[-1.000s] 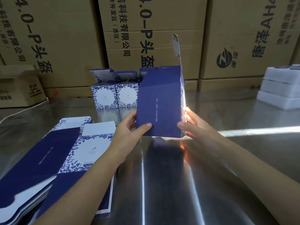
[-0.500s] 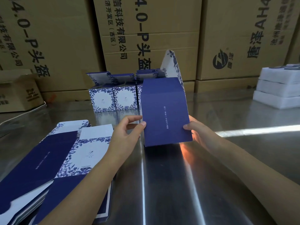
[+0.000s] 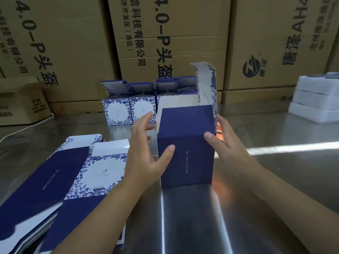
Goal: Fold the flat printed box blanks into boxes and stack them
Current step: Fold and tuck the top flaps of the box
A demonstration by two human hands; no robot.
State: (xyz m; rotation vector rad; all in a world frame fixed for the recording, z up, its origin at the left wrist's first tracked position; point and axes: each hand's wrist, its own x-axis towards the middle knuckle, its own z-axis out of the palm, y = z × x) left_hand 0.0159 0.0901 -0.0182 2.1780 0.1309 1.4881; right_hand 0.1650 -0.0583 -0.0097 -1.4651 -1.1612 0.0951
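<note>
thumb of the left hand pressed on the dark blue front face of the box, fingers straight and splayed wide just beside its left wall, not closed round anything. right hand clasping the box's right front corner, thumb on the front face near the top edge, fingers laid along the right wall. box upright on the metal table between the two hands, top face dark blue and folded over, one white flap with blue leaf print standing up at its rear right. close behind it, a row of folded boxes, white with blue leaves, top flaps open. to the left, partly under the left forearm, a loose pile of flat blanks. at the far right of the table, stacked white foam trays. along the back, tall brown cartons with black print; a small carton at far left.
</note>
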